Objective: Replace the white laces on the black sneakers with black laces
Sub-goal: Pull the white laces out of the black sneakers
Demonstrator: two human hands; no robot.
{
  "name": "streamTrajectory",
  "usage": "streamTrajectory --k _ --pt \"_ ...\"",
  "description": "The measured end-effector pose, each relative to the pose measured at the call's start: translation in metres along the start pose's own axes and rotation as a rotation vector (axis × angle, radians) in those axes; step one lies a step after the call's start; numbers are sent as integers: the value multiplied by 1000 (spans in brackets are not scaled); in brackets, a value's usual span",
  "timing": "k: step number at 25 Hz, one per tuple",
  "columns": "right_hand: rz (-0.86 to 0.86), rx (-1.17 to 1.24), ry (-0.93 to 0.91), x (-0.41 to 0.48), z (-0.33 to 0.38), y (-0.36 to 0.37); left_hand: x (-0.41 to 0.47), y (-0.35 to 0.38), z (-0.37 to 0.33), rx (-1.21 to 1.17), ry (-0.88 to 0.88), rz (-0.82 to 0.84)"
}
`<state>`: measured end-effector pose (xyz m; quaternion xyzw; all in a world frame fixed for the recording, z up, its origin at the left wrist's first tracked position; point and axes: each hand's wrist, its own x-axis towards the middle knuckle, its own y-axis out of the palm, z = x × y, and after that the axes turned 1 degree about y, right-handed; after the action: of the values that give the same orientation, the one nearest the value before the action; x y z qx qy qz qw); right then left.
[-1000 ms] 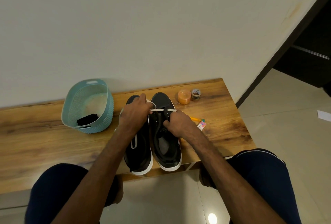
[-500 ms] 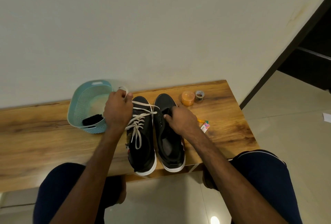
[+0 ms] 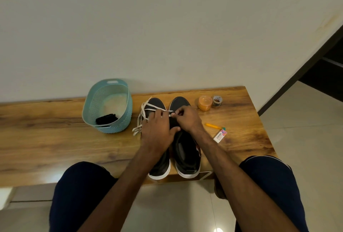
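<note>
1. wooden bench (image 3: 55, 139) against a pale wall, and we're sat right at it, our knees in dark blue shorts at the near edge.
2. both black sneakers stand side by side on it, toes to the wall and heels at the near edge: left sneaker (image 3: 159, 166) and right sneaker (image 3: 186, 157), almost touching.
3. white lace (image 3: 146, 110) is loose. it crosses over the toe of the left sneaker and trails off that shoe's left side onto the wood.
4. our right hand (image 3: 187, 119) sits over the front of the right sneaker, fingers curled in, thumb and forefinger pinching the lace where it comes across between the two shoes.
5. our left hand (image 3: 157, 133) lies on top of the left sneaker, thumb stretched across onto the right one. its fingertips bend down onto the lace right next to the right hand, but we honestly can't tell if they pinch it or just touch it.
6. black laces (image 3: 106, 119) are bundled in the near end of a teal basket (image 3: 118, 127), just left of the sneakers.
7. off to the right, an orange tub (image 3: 205, 102) and a small roll (image 3: 217, 100) stand near the wall, with a yellow pen (image 3: 212, 125) and an eraser pack (image 3: 220, 135) nearer us.
</note>
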<state>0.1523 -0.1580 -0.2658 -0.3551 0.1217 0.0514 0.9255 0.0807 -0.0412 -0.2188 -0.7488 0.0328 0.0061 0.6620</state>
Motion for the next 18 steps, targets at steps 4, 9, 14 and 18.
streamTrajectory --k 4,9,14,18 --pt "-66 350 83 -4 1 -6 -6 12 -11 133 35 60" --pt "-203 763 86 -4 17 -27 -5 16 -12 141 26 44" --pt "-411 266 -36 -4 9 -52 -2 21 -11 83 23 32" --pt "-256 -523 -247 -7 2 -31 3 26 -17 101 50 2"
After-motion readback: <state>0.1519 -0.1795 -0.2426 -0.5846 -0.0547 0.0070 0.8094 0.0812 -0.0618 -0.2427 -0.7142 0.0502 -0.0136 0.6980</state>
